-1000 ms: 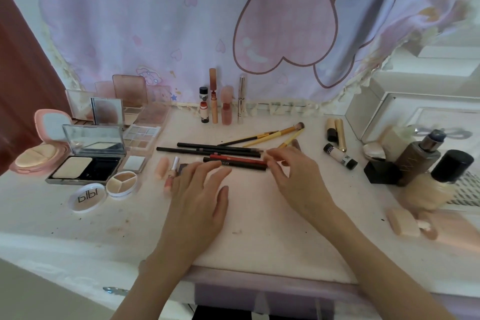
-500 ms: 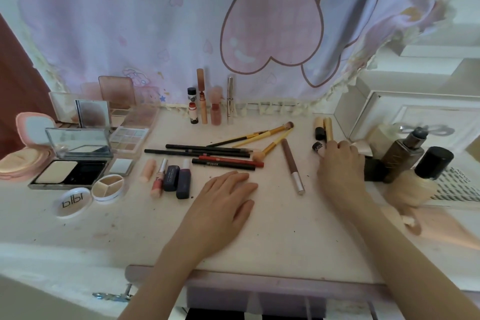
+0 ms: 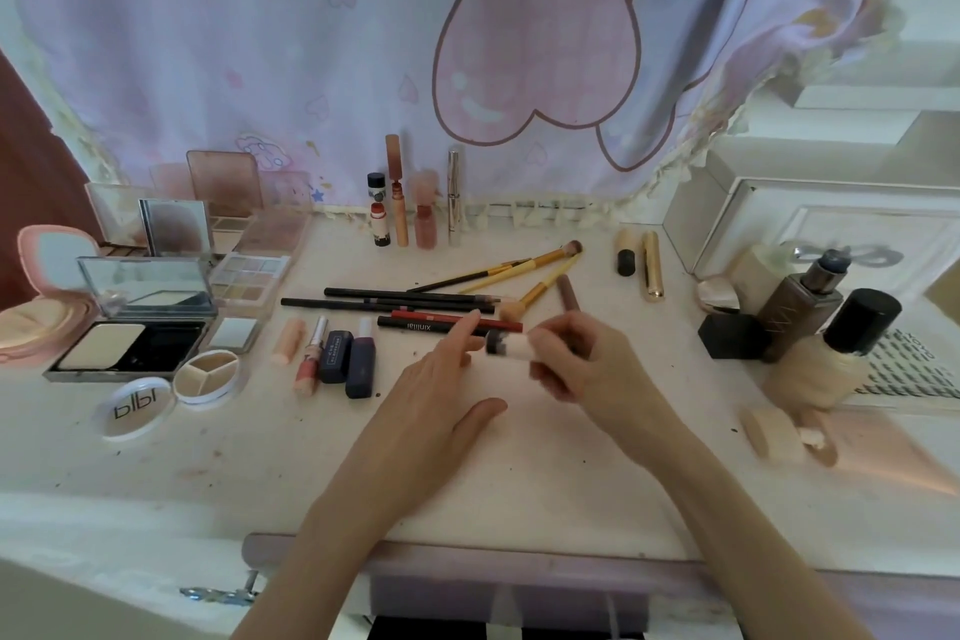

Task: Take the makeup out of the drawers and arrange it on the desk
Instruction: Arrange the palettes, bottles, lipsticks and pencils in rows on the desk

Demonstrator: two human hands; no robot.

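Head view: our right hand point(image 3: 582, 361) grips a small white tube point(image 3: 506, 346) in closed fingers; our left hand point(image 3: 436, 403), fingers spread and empty, hovers above the counter point(image 3: 519, 483).

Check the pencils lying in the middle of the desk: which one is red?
The red pencil, just behind the black pencil printed "xinlilai". The others in the row are black. Its right end runs toward the left hand fingertips.

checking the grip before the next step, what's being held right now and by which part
The right hand holds a small white tube with a dark cap by its white end, cap pointing left. The left hand holds nothing; its fingertips reach toward the cap.
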